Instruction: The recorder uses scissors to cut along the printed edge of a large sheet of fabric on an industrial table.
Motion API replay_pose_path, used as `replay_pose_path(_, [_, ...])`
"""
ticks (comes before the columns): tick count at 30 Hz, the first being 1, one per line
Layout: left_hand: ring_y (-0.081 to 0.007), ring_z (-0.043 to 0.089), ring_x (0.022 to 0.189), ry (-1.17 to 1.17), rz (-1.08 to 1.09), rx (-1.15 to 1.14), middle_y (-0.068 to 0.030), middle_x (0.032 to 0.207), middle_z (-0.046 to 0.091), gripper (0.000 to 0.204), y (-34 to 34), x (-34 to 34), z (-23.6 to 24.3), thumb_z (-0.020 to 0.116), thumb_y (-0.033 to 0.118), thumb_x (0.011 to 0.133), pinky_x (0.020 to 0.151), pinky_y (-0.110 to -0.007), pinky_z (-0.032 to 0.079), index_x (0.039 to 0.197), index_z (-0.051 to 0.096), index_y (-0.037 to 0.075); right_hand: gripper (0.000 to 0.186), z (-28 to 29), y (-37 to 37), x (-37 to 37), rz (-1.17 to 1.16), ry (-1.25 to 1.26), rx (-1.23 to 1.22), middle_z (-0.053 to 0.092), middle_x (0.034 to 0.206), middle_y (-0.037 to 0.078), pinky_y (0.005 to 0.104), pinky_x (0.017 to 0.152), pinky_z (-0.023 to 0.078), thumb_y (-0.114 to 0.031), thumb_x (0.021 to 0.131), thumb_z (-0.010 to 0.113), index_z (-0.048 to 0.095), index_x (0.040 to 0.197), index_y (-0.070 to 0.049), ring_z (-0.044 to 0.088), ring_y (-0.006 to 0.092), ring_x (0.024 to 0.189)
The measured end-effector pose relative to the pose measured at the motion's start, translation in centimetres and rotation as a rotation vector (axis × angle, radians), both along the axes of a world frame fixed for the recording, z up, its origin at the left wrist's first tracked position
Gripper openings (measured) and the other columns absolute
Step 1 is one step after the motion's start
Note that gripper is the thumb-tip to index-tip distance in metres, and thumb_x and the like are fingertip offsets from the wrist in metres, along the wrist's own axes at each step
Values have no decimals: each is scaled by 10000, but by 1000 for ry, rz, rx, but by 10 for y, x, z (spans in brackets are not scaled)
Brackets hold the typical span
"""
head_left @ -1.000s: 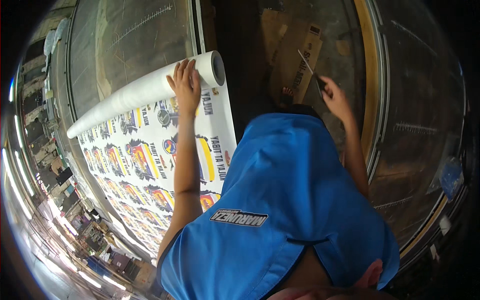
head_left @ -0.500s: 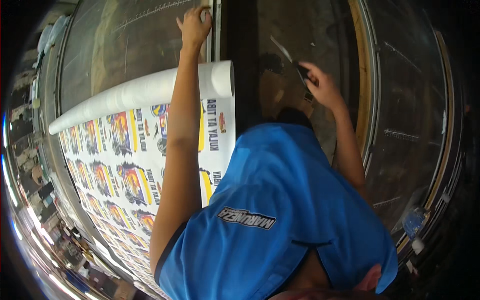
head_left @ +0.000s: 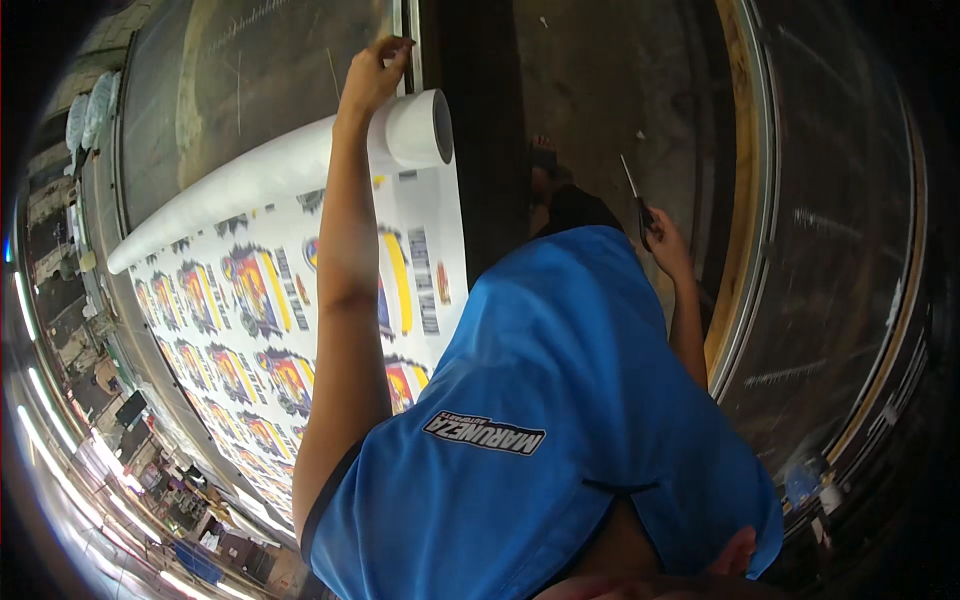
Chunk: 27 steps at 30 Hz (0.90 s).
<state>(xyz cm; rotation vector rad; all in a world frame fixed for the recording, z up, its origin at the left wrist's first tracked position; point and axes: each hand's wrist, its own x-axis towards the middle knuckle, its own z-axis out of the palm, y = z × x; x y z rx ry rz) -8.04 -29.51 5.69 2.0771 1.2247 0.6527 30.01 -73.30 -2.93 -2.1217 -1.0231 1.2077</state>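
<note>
Printed sheet (head_left: 258, 292), hollow roll (head_left: 250, 176), bladed tool (head_left: 643, 212) in right fingers (head_left: 657, 222)

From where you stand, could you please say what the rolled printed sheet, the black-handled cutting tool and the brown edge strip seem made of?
Rolled printed sheet: paper or fabric, unclear which; smooth and matte, as its shading is soft.
Black-handled cutting tool: probably a metal blade, thin and pale; the dark handle may be plastic.
Brown edge strip: likely wood, dull, from its warm colour.
</note>
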Motion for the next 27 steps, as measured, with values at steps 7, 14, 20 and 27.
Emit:
replay_pose_path(7, [-310, 707, 875, 88, -136, -114, -153, 1010, 730, 266, 131, 54, 28, 615, 202, 925, 788, -380, 533, 1145, 696, 76, 505, 26, 267, 107, 162, -158, 208, 640, 958, 84, 325, 813, 493, -32, 896, 633, 534, 1382, -131, 601, 192, 853])
replay_pose_path(14, [-352, 661, 945, 206, -148, -60, -193, 1062, 690, 272, 229, 82, 43, 598, 223, 969, 854, -392, 509, 1111, 692, 11, 451, 60, 539, 148, 171, -26, 412, 610, 834, 53, 301, 712, 482, -13, 907, 624, 543, 1343, -96, 568, 147, 757])
replay_pose_path(20, [-300, 637, 982, 218, 26, 166, -96, 986, 696, 210, 321, 123, 20, 578, 221, 959, 1010, -451, 405, 982, 705, 55, 465, 8, 668, 154, 214, -58, 292, 583, 839, 40, 280, 723, 473, -11, 900, 636, 545, 1349, -87, 545, 126, 760])
replay_pose_path(27, [-266, 626, 1012, 209, 73, 68, -69, 1009, 696, 167, 410, 153, 25, 598, 182, 937, 1032, -449, 388, 993, 695, 59, 501, -63, 717, 257, 186, -138, 108, 548, 828, -7, 234, 669, 449, 41, 880, 560, 527, 1369, -67, 528, 88, 732])
